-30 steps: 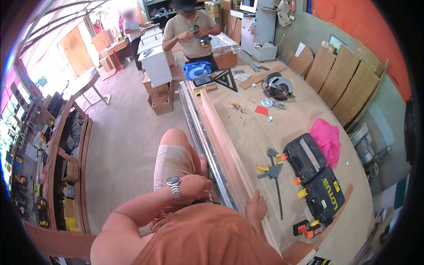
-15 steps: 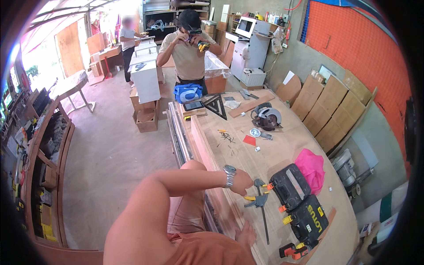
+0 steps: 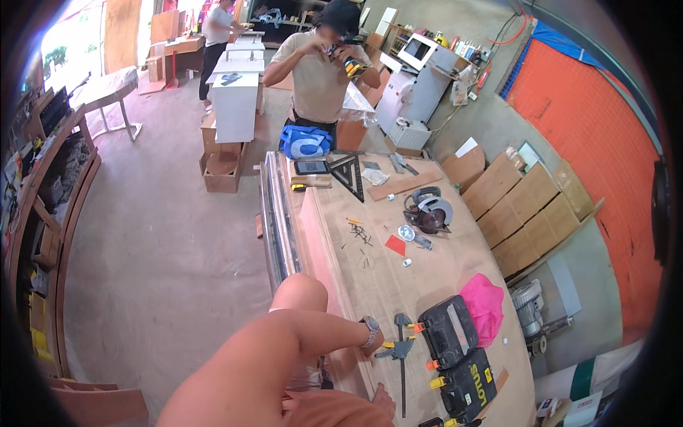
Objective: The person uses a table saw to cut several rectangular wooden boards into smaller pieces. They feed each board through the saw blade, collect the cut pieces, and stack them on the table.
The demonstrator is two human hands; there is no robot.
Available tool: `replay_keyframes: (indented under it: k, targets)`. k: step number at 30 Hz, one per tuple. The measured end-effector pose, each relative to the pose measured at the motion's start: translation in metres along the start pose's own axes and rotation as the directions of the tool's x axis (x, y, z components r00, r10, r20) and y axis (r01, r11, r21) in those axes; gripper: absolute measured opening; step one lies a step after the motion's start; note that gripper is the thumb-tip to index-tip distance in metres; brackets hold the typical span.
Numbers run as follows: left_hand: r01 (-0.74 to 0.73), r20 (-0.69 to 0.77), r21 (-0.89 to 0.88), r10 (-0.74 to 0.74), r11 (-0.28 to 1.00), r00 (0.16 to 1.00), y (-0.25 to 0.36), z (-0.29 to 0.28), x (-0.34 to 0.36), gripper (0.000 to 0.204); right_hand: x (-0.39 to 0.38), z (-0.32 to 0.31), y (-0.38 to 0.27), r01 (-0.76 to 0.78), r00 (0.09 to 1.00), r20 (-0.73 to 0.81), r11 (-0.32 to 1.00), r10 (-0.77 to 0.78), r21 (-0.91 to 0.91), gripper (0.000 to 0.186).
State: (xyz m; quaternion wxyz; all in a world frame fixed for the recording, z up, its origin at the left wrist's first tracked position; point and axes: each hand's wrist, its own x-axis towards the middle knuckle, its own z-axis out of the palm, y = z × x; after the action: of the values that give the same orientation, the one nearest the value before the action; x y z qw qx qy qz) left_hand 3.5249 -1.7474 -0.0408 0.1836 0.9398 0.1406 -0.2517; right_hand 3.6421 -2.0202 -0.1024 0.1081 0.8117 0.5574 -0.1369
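My left hand point(image 3: 373, 343), with a silver watch on its wrist, is over the edge of the upright wooden boards point(image 3: 329, 267), beside the yellow handle of a black bar clamp point(image 3: 403, 349). Its fingers are largely hidden, so its grip cannot be made out. Lower down, my right hand point(image 3: 384, 401) rests against the boards near the bottom edge of the view, fingers stretched out and holding nothing visible. The clamp lies on the plywood tabletop point(image 3: 455, 263). To its right is an open black tool case point(image 3: 466, 384) with orange and yellow latches.
Farther up the table are a circular saw point(image 3: 430, 212), scattered screws point(image 3: 361, 233), a red piece point(image 3: 395, 245) and a black triangular square point(image 3: 347, 176). A pink bag point(image 3: 482, 309) touches the case. Across the table stands a person point(image 3: 319, 82) holding a yellow-and-black tool.
The view has shifted, so the table appears lower and farther left. My left hand has drawn slightly toward me, down alongside the clamp. My right hand stays at the boards.
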Motion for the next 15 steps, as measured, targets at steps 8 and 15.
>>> replay_keyframes:
  k: [8,15]
  targets:
    - [0.03,0.141,-0.011,-0.028,0.999,0.99,-0.034,0.022,0.014,0.048,-0.009,-0.003,-0.007,0.053,0.998,-0.026,0.997,-0.051,0.055,0.085]
    - [0.118,0.28,0.068,-0.132,0.991,0.951,-0.028,0.014,0.041,0.062,-0.017,-0.003,-0.012,0.096,0.995,-0.046,0.99,-0.092,0.1,0.087]
